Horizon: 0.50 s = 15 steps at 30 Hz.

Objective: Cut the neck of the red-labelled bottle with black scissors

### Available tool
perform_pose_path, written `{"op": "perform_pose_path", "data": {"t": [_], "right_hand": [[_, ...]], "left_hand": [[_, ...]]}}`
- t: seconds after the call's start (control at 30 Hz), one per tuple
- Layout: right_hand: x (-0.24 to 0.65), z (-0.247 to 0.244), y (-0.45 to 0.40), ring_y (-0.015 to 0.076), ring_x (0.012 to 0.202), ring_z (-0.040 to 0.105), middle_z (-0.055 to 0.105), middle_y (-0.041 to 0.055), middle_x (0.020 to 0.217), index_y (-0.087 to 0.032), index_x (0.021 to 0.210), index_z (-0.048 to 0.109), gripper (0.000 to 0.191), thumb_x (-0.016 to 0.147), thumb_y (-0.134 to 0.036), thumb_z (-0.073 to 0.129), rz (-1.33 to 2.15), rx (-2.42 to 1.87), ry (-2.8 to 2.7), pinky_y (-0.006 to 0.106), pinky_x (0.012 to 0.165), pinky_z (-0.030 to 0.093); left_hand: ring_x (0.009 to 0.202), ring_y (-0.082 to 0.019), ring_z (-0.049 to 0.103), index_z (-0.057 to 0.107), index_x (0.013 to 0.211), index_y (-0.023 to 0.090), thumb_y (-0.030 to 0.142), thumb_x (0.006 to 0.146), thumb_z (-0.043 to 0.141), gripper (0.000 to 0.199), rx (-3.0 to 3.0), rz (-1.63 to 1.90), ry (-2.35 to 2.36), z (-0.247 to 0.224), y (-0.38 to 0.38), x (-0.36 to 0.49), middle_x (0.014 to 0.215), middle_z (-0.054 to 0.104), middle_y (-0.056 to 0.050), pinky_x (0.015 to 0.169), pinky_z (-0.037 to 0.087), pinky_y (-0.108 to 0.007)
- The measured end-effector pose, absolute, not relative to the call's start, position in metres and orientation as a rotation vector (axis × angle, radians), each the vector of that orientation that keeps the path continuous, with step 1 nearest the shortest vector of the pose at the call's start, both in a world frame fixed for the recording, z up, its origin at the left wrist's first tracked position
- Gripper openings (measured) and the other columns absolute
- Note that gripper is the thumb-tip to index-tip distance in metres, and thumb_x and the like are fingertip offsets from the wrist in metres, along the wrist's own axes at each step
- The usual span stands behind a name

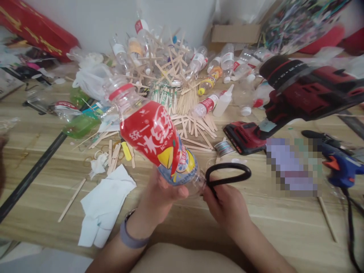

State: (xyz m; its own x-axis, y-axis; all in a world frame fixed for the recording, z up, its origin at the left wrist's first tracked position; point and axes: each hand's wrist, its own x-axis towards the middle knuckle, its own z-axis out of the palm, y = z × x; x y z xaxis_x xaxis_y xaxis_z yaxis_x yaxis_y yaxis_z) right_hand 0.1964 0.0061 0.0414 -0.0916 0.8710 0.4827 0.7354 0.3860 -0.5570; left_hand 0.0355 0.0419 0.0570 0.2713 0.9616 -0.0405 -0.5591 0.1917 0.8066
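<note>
A clear plastic iced tea bottle [155,142] with a red and yellow label is held tilted over the table, its red-ringed neck pointing up and left. My left hand [162,197] is wrapped round its lower part from below, thumb on the near side. My right hand [227,204] is closed on black-handled scissors [229,173] at the bottle's base end. One handle loop shows above that hand. Bottle and fingers hide the blades, so whether they cut into the plastic cannot be made out.
Wooden sticks [196,125] and several plastic bottles crowd the back. At right stand a red cordless drill [307,94] and a blue glue gun [341,163]. White paper [106,206] lies at left, near a dark bar [34,170]. A glue bottle [223,102] stands mid-table.
</note>
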Motion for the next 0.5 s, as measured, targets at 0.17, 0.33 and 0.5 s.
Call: {"op": "perform_pose_path", "data": {"t": [0.17,0.33,0.5], "right_hand": [[0.195,0.043,0.006,0.0138,0.049,0.061,0.064,0.0039,0.056,-0.017,0.071,0.062,0.044,0.104,-0.030,0.036,0.006,-1.336,-1.841,0.021,0.047,0.043],[0.197,0.047,0.002,0.0117,0.043,0.058,0.063,0.0032,0.051,-0.018,0.062,0.062,0.055,0.101,-0.049,0.039,0.868,-1.336,-1.636,0.019,0.040,0.039],[0.201,0.043,0.001,0.0121,0.043,0.058,0.068,0.0073,0.058,-0.016,0.067,0.061,0.060,0.091,-0.068,0.045,1.489,-1.183,-1.369,0.019,0.040,0.042]], "left_hand": [[0.122,-0.029,0.057,0.068,0.111,0.025,0.050,0.059,0.085,0.060,0.731,1.118,0.609,0.056,0.041,0.036,0.118,0.068,-0.005,0.115,0.031,-0.047],[0.124,-0.029,0.056,0.067,0.114,0.029,0.052,0.060,0.084,0.061,0.735,1.090,0.551,0.053,0.040,0.030,0.124,0.067,-0.004,0.115,0.032,-0.049],[0.128,-0.030,0.051,0.068,0.111,0.032,0.058,0.061,0.081,0.058,0.848,1.037,0.591,0.045,0.038,0.019,0.129,0.064,-0.001,0.110,0.038,-0.044]]}}
